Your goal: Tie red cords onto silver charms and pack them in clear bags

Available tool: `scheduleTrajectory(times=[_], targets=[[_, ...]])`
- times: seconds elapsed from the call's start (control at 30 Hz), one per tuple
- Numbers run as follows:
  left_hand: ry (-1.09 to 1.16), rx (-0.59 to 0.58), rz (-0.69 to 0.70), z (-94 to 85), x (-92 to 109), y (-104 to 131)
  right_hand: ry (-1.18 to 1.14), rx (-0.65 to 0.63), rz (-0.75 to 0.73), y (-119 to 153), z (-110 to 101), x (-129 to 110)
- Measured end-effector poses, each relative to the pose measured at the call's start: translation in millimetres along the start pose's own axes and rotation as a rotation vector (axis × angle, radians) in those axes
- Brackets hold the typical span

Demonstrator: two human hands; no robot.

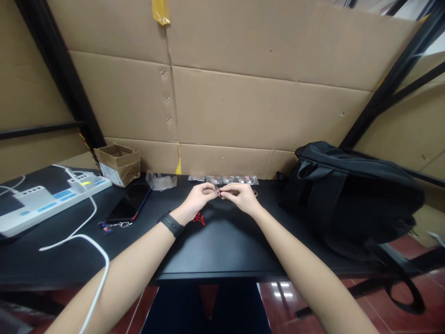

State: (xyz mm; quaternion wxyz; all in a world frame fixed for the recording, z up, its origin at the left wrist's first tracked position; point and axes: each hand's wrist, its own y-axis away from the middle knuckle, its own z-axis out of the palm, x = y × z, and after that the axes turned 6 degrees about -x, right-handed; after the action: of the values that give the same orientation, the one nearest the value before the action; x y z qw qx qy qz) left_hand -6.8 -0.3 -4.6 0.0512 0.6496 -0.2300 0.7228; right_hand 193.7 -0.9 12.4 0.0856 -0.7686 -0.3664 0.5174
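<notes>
My left hand [200, 198] and my right hand [242, 196] meet over the middle of the black table [222, 250]. Both are closed in a pinch on one small item [218, 190], dark with a bit of red, too small to name. Beneath my left hand lies a red cord [199, 218], looped on the tabletop. Several small clear packets [229, 179] with shiny and red contents sit in a row just beyond my fingers. Part of a round, tan ring-shaped thing [255, 193] shows beside my right hand.
To the left are a white power strip [62, 197] with chargers, a white cable [93, 246] crossing my left forearm, a dark phone [127, 204], a keychain [114, 226], an opened cardboard box [118, 164] and a clear plastic bag [162, 181]. A black bag [351, 199] stands right; cardboard walls the back.
</notes>
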Motion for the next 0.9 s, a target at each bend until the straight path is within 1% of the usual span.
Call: scheduleTrajectory(times=[0.1, 0.2, 0.3, 0.43, 0.63, 0.73, 0.9], targets=[[0.021, 0.014, -0.029, -2.0, 1.6, 1.7, 0.147, -0.044, -0.034, -0.2, -2.9, -3.5], [0.006, -0.011, -0.054, -4.2, 5.7, 4.4, 0.250, -0.083, -0.070, -0.6, -6.0, -9.5], [-0.090, -0.070, -0.023, -4.6, 10.8, 6.0, 0.264, -0.113, -0.088, -0.6, -9.1, -15.1], [-0.218, -0.137, 0.047, -2.6, 11.5, 4.7, 0.277, -0.160, -0.061, 0.4, -13.5, -19.8], [-0.241, -0.128, 0.108, 0.1, 4.9, 2.6, 0.311, -0.242, -0.043, 2.4, -14.1, -18.3], [-0.237, -0.129, 0.142, 1.8, 4.5, 2.7, 0.294, -0.248, -0.039, 3.2, -12.5, -17.6], [-0.141, -0.065, 0.129, 2.5, 3.4, 2.2, 0.264, -0.243, -0.060, 3.3, -10.2, -23.7]])
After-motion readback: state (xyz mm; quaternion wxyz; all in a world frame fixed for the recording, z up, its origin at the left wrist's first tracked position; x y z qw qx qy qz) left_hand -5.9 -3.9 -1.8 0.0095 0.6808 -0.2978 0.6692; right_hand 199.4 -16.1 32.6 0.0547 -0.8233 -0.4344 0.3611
